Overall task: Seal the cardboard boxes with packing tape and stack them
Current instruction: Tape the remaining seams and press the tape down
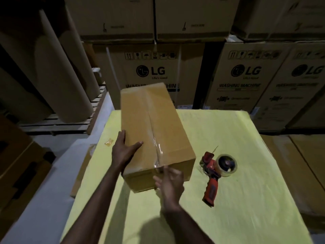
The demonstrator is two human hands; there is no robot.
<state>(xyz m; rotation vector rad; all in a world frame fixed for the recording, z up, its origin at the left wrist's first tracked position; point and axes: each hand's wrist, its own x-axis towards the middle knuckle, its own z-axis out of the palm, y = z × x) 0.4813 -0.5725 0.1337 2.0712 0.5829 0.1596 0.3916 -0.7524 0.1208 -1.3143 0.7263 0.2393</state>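
A long brown cardboard box point(151, 127) lies on the yellow-covered table point(246, 155), with clear tape running along its top seam and down the near end. My left hand point(124, 150) rests on the box's near left edge, thumb on top and fingers down the side. At the near end face, my right hand point(169, 184) is blurred, its fingers straight against the tape end. A red tape dispenser point(217, 170) with a clear roll lies on the table to the right of the box, held by neither hand.
Large LG washing machine cartons point(154, 71) are stacked behind the table. Big brown paper rolls point(58, 76) lean on a wooden pallet at the left. A scrap of tape point(108, 142) lies on the table's left edge. Flat cardboard point(299, 164) lies at the right.
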